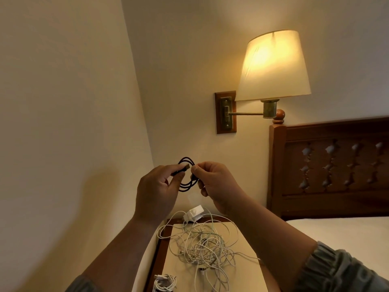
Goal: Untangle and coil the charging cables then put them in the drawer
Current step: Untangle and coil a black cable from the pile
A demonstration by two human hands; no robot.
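Black cable (186, 182), coiled in small loops, held up before the wall between both hands. Left hand (156, 190) pinches the plug end with thumb and forefinger. Right hand (214, 186) pinches the loops, other fingers curled. Below: white cable tangle (202, 247) and adapter (194, 213) on nightstand (248, 277), partly hidden by forearms; coiled white cable (165, 283) at near edge.
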